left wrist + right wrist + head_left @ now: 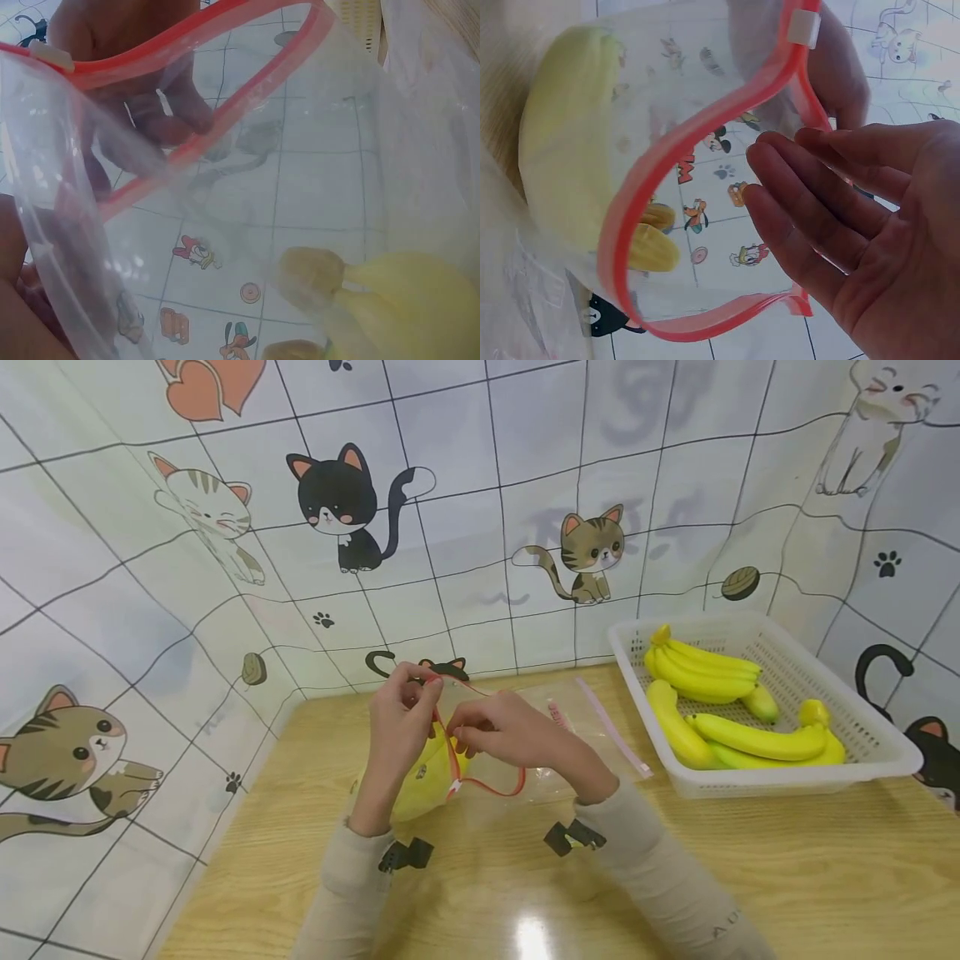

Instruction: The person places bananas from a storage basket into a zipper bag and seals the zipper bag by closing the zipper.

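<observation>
My left hand (393,722) pinches the red-edged mouth of a clear zip bag (619,247) between thumb and fingers. Yellow bananas (566,150) with brownish tips lie inside the bag, seen through the plastic. The bag's mouth gapes, with a white slider (804,28) on its red strip (247,15). At the mouth is my right hand (517,727), its fingers loosely bent and fingertips overlapping the opening in the right wrist view. Nothing shows in its palm there. Plastic partly veils the left hand in that view.
A white slotted basket (795,789) holding several bananas (701,672) stands at the right. Another clear bag with a pink zip strip (611,727) lies flat between it and my hands. The wooden table (480,893) ends at a cat-patterned wall covering (465,527).
</observation>
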{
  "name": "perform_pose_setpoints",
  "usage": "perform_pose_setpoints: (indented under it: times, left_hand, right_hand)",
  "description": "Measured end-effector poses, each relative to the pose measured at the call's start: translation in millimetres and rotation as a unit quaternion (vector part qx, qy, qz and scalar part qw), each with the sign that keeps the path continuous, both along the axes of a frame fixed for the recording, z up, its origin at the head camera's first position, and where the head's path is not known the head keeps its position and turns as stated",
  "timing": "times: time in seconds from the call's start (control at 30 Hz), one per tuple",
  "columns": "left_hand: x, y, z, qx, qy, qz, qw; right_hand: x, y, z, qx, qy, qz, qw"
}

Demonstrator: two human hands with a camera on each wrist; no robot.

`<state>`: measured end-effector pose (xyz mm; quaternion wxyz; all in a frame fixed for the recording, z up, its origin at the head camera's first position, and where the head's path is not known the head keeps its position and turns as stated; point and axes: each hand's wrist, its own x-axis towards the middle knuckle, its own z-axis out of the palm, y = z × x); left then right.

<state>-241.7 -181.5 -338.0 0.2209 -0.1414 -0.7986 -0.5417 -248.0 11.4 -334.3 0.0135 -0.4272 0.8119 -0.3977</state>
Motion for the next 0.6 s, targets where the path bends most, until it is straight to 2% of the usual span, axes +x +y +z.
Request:
perform_pose_setpoints:
  times: [0.3,0.47,0.6]
  left_hand:
    - [-0.5,1.4,-0.8,-0.001,-0.003,0.0,1.0]
    - [-0.3,2.0,-1.4,-0.001,-0.008,0.0,1.0]
    - [-0.3,1.3,-0.3,-0.003,-0.008,0.003,1.0]
  right_hand:
    - [8.9,13.4,9.7,-0.03,-0.031,-0.009,0.999]
    - [10.9,25.4,11.9,-0.049,-0.016,-0.021,0.9984]
    - [10.4,36.7,9.3,-0.037,-0.001,-0.037,0.9986]
